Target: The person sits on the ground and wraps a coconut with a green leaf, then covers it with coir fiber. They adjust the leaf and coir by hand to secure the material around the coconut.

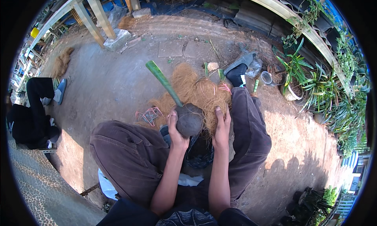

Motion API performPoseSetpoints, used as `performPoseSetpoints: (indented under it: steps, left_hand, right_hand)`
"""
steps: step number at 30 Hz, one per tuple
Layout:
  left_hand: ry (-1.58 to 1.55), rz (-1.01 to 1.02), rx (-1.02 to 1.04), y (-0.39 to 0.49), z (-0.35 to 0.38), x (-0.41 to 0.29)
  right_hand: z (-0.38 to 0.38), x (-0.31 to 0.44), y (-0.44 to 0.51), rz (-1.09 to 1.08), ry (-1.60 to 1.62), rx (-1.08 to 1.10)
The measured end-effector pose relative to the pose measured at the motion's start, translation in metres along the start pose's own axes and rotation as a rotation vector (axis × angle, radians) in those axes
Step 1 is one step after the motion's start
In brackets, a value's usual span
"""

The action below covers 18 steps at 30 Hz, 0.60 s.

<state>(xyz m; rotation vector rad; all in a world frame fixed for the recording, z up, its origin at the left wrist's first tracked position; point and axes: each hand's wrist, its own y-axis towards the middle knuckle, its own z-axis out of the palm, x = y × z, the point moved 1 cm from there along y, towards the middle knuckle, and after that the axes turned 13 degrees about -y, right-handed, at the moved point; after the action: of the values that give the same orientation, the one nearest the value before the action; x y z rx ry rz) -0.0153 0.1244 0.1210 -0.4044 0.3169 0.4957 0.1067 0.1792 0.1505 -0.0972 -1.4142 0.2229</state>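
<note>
My left hand (177, 131) grips the left side of a round, dark ball of soil (189, 120). A thick green leaf cutting (163, 81) rises from the top of the ball, slanting to the upper left. My right hand (221, 127) holds the right side of a clump of brown coconut fibre (210, 93), which touches the ball's right side. Pink string (225, 88) lies on the clump. More loose fibre (182, 75) spreads behind the ball. A tangle of coloured string (149, 116) rests to its left. Below my hands is a black plastic bag (201, 155), its contents hidden in shadow.
A clear plastic cup (266, 78) and a potted plant (293, 92) stand beyond my foot at the right. Another person (32, 117) sits at the far left. Wooden posts (101, 18) on a concrete block (117, 39) stand at the upper left, and a stone (213, 66) lies behind the fibre.
</note>
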Motion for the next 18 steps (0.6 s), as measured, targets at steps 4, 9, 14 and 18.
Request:
performPoseSetpoints:
  steps: [4,9,14,18]
  left_hand:
    - [-0.002,-0.005,0.024,0.001,-0.001,-0.001]
    - [-0.013,0.006,0.020,0.004,-0.006,0.003]
    - [-0.018,0.012,0.030,0.008,-0.014,0.008]
    - [0.051,0.039,-0.002,0.006,-0.015,0.008]
  right_hand:
    - [0.000,0.009,-0.012,0.072,0.081,0.019]
    - [0.017,0.019,-0.017,-0.335,-0.513,0.114]
    - [0.035,0.013,-0.025,-0.497,-0.815,-0.060]
    - [0.040,0.005,-0.026,-0.546,-0.647,-0.051]
